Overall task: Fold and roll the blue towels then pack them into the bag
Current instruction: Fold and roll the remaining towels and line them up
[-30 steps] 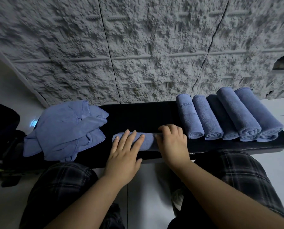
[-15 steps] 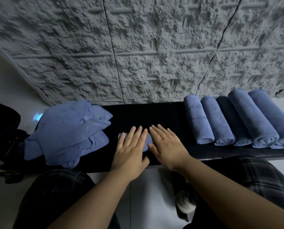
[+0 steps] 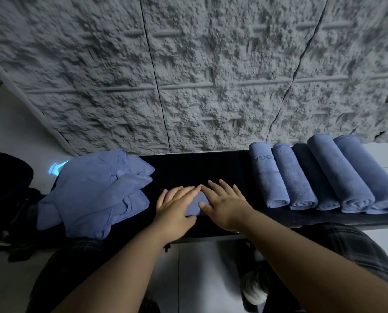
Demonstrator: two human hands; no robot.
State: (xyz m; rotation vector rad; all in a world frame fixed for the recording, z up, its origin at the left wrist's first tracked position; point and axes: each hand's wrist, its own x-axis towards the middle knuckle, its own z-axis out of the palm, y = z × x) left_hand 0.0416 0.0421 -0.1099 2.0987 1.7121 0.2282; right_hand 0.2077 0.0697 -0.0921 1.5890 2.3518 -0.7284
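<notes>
A rolled blue towel [image 3: 196,205] lies across the middle of the black bench [image 3: 199,168], mostly hidden under my hands. My left hand [image 3: 173,207] lies flat on its left part with fingers spread. My right hand [image 3: 225,205] presses flat on its right part, fingertips meeting the left hand's. Several finished blue rolls [image 3: 301,177] lie side by side at the bench's right end. A loose heap of unfolded blue towels [image 3: 98,190] sits at the left end. Whether the dark shape at far left is the bag, I cannot tell.
A rough grey textured wall [image 3: 199,75] stands right behind the bench. A dark bulky object [image 3: 5,190] sits at the far left beside the heap. My knees in checked trousers [image 3: 351,251] and a white floor lie below the bench's front edge.
Both hands moved forward over the towel and flattened, with the right hand's fingers opening from a curl. The roll shows less between them now. The camera view shifted slightly left.
</notes>
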